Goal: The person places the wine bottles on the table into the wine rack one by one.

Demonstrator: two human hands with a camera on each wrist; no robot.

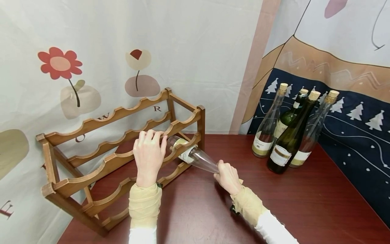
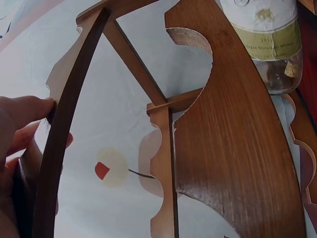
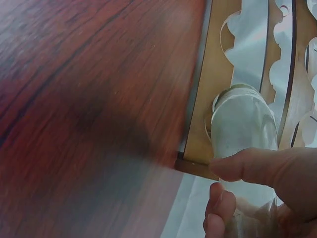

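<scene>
A wooden wine rack [image 1: 105, 166] with scalloped rails stands on the left of the table. My left hand [image 1: 149, 154] grips its upper front rail, thumb and fingers on opposite sides of the wood in the left wrist view. A clear glass wine bottle [image 1: 204, 161] with a pale label lies tilted in the lower tier, close to the right end. Its base is inside the rack and its neck points out toward me. Around that neck curl the fingers of my right hand [image 1: 229, 177]. The right wrist view shows the bottle's body [image 3: 242, 124] beside a bottom rail notch.
On the right stand several corked bottles close together: a clear one [image 1: 265, 132], a dark green one [image 1: 290, 139], a green one behind and another clear one. The dark red table [image 1: 195, 210] spans the front. A printed cloth [image 1: 207, 51] hangs behind the rack.
</scene>
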